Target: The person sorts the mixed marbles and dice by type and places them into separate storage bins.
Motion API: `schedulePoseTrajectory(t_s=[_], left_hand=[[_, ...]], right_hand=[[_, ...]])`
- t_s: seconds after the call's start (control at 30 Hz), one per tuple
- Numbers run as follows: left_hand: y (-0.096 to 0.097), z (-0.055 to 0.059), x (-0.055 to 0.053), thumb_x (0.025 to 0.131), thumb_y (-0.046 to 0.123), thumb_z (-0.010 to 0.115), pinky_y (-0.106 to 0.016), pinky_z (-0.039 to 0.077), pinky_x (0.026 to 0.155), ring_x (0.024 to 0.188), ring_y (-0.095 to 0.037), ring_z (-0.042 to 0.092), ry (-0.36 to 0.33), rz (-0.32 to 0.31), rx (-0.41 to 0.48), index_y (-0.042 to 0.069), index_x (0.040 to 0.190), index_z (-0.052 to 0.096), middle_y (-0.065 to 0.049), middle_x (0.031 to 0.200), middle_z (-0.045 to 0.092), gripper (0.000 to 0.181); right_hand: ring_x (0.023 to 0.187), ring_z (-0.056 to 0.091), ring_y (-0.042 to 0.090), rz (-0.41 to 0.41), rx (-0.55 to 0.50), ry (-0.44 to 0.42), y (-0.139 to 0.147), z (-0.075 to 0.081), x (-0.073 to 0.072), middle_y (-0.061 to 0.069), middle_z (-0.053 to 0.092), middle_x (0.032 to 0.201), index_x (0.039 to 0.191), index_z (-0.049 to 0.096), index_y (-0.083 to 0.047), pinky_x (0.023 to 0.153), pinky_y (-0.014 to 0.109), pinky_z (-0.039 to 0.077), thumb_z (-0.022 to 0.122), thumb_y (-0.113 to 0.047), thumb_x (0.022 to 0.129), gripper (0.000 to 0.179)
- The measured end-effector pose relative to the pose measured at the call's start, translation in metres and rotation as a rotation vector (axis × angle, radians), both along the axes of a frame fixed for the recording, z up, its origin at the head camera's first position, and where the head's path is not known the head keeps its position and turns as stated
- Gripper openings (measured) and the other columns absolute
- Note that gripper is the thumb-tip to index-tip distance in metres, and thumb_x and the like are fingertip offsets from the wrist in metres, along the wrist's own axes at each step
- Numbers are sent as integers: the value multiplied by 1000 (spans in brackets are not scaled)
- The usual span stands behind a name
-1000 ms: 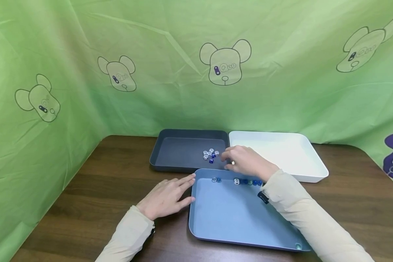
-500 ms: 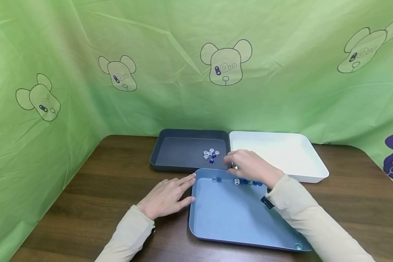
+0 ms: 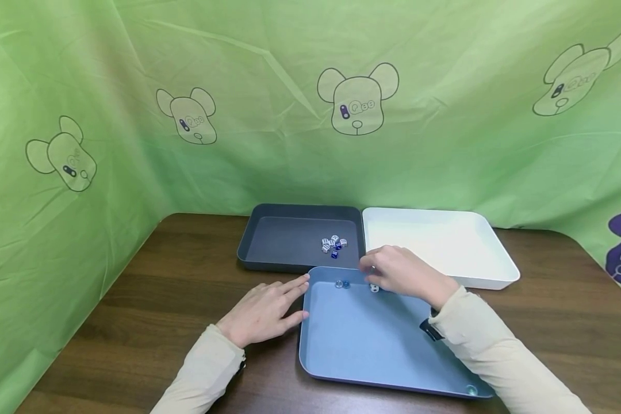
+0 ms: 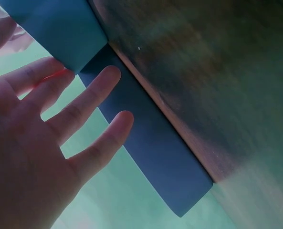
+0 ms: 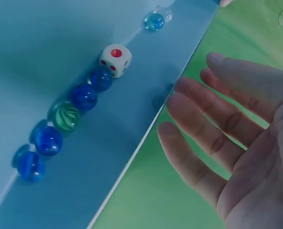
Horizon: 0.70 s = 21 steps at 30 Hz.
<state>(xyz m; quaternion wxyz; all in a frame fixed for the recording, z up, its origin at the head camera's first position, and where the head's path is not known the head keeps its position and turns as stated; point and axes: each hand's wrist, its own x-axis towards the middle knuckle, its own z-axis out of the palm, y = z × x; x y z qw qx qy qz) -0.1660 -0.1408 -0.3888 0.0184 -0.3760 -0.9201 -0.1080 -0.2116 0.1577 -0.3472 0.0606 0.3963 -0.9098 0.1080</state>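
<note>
My left hand [image 3: 264, 313] touches the left rim of the blue tray [image 3: 383, 345] with straight, spread fingers. Above that tray's far edge is my right hand [image 3: 406, 273], its fingers loosely bent and nothing visible between them in the right wrist view. A white die [image 5: 116, 60] with red pips lies along the far wall. Beside it runs a row of blue marbles [image 5: 48, 140] and one green swirled marble [image 5: 66, 117]; my right hand hides this row in the head view. Left of the die sit a clear marble [image 3: 338, 284] and a light blue marble [image 3: 346, 284].
Behind stands a dark grey tray [image 3: 284, 238] with several white dice [image 3: 325, 248] and blue dice [image 3: 334, 254]. A white tray [image 3: 434, 236] adjoins it on the right. Another marble [image 3: 471, 390] lies in the blue tray's near right corner. A green curtain [image 3: 269, 172] encloses the wooden table [image 3: 186, 264].
My right hand has moved from the dark tray's near right corner slightly right and toward me, over the blue tray's far edge. The left hand stays in place.
</note>
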Motion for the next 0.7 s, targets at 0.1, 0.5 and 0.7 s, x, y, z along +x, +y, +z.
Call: schedulePoseTrajectory(t_s=[0.1, 0.5, 0.7], left_hand=[[0, 0, 0, 104, 41, 54, -49, 49, 98, 124, -30, 60, 4, 2, -1, 4, 148, 52, -7, 157, 43, 57], [1, 0, 0, 104, 40, 54, -49, 49, 98, 124, -30, 60, -6, 3, 0, 4, 148, 53, -6, 157, 44, 57], [0, 0, -1, 104, 41, 54, -49, 49, 98, 125, -29, 60, -6, 3, -1, 4, 148, 53, -6, 157, 44, 57]], right_hand=[[72, 66, 14, 7, 4, -2, 1, -2, 0, -2, 72, 82, 86, 74, -9, 65, 35, 56, 79, -1, 82, 11], [68, 64, 12, -23, 56, -25, 3, -10, 3, -2, 71, 78, 87, 74, -9, 63, 33, 55, 81, -1, 81, 12], [62, 59, 8, -20, 62, 0, 4, -14, 4, -4, 67, 73, 83, 72, -11, 57, 31, 52, 80, 1, 81, 14]])
